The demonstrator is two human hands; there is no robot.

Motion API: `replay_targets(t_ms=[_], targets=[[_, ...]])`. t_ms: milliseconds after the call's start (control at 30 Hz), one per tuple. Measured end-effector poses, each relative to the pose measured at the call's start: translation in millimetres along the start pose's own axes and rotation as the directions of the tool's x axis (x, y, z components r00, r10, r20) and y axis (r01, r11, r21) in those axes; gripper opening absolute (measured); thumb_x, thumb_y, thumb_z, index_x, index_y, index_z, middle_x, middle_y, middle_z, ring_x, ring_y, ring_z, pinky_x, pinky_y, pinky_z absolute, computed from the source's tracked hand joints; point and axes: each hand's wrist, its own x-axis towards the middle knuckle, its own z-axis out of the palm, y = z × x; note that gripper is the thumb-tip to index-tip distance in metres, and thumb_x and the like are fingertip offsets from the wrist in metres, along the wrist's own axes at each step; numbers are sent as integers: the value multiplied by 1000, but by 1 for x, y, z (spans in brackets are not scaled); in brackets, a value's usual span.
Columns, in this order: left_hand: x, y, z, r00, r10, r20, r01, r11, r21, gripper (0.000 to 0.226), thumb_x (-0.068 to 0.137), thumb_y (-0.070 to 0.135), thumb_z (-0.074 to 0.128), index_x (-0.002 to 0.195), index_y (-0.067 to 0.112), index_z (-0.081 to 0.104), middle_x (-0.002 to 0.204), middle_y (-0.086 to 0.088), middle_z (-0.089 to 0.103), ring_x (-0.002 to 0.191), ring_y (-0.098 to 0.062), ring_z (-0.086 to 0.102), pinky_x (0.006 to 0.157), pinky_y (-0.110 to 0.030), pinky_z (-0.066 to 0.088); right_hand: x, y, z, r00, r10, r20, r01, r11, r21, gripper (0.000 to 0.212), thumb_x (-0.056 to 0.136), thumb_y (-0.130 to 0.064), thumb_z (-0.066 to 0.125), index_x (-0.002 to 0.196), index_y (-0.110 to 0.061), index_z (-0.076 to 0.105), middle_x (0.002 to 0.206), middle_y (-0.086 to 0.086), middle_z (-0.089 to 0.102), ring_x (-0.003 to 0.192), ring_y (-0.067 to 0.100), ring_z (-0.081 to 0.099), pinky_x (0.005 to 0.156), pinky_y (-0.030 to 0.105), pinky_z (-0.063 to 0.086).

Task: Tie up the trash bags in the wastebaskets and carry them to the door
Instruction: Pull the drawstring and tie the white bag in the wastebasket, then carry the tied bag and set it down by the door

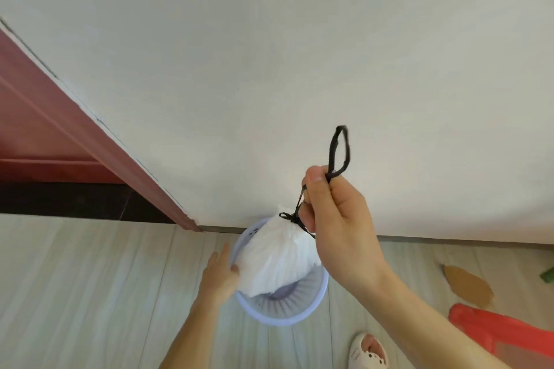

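Blank white wall (299,54) across the far side; red door (45,129) far left, presumably where the load is meant to go; pale plank floor (90,293) below. Nearer the middle, a lavender wastebasket (284,313) standing on the floor against the wall's foot; above and partly inside its mouth, the white trash bag (278,260), neck already cinched and knotted, hanging free of the rim on the right but low end not yet out. Right hand (335,213) clamped on the black drawstring (338,153), thumb pressing the cord against the curled fingers, spare loop poking up past the fist; held high, probably to draw the bag straight up. Left hand (218,275) down at the basket's left rim, fingers spread apart and laid against rim and bag side, gripping nothing that shows; likely pinning the basket so it stays put. Near right: red plastic item (494,332), brown scrap (467,281), a white slipper (367,352).
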Motion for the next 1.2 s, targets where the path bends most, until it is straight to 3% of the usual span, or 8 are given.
replay_targets(t_ms=[167,300,433,533,633,833,1000,1200], targets=[[-104,36,-57,992,125,25,-126,989,80,49,96,26,43,144,26,39,139,-5,51,120,-23,53,94,-33,49,-44,-67,-11,1000,-4,-18,1,983,-181,36,103,-26,42,74,-5,44,62,1,43,60,12,37,54,19,33],[-216,74,-114,976,216,-38,-215,976,43,44,99,28,46,142,25,44,142,-2,49,124,-19,50,98,-29,44,-91,-139,-24,997,23,-74,-39,974,-223,35,102,-29,43,69,-17,45,61,-3,47,58,10,40,53,17,35],[-339,110,-165,918,379,-120,-380,925,19,36,98,28,48,134,31,51,137,9,49,124,-13,47,92,-25,40,-170,-202,-40,994,42,-97,-69,953,-295,34,100,-9,44,69,-21,52,66,-1,54,59,5,42,55,14,35],[-430,123,-201,864,467,-189,-466,883,50,31,97,29,50,127,35,56,127,16,50,121,-11,47,89,-25,37,-232,-246,-45,971,77,-225,-130,965,-230,38,103,-25,45,68,-9,48,61,2,54,55,5,44,54,15,35],[-501,113,-213,833,509,-216,-486,861,152,28,96,27,53,123,31,59,126,14,55,120,-17,49,92,-29,39,-290,-271,-53,934,157,-321,-219,962,-165,42,103,-30,44,63,-15,49,58,-1,58,57,6,51,60,21,40],[-571,93,-207,795,598,-103,-567,792,227,29,96,30,53,124,38,57,124,18,55,121,-13,46,95,-23,36,-407,-260,-68,844,317,-433,-371,928,-43,41,101,-29,47,61,-22,53,56,3,63,55,10,53,66,35,43],[-610,109,-168,690,714,120,-712,640,289,33,98,34,51,130,37,55,130,18,55,124,-10,45,101,-25,37,-500,-237,-93,700,403,-590,-453,889,68,35,99,-30,50,66,-19,58,59,3,67,53,6,54,67,34,45],[-682,119,-65,437,782,444,-893,317,319,29,96,38,49,122,33,60,121,15,60,117,-13,50,98,-30,42,-673,-195,-106,368,581,-726,-519,776,358,31,92,-33,62,68,-14,64,60,3,68,56,10,58,71,35,48]])
